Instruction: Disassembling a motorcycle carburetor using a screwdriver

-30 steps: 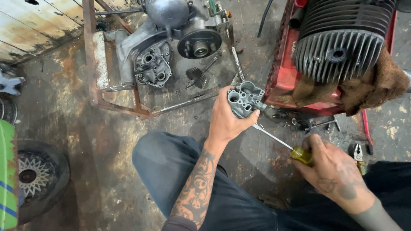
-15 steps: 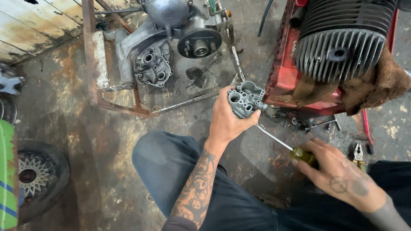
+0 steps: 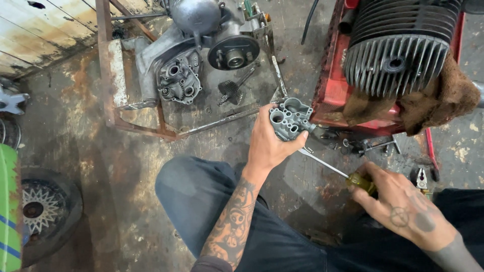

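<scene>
Here, the grey cast-metal housing point(image 3: 290, 118) shows several round bores, grimy.

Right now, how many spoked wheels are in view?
1: a spoked wheel lies flat on the floor at lower left, beside the green panel, well left of the left hand. A dark curved edge at far left may be another; cannot tell.

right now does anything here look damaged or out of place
Nothing looks broken. The floor is rust-stained, and a loose gear lies apart from the engine case. The left hand holds a grey cast part; the right hand holds a screwdriver.
</scene>
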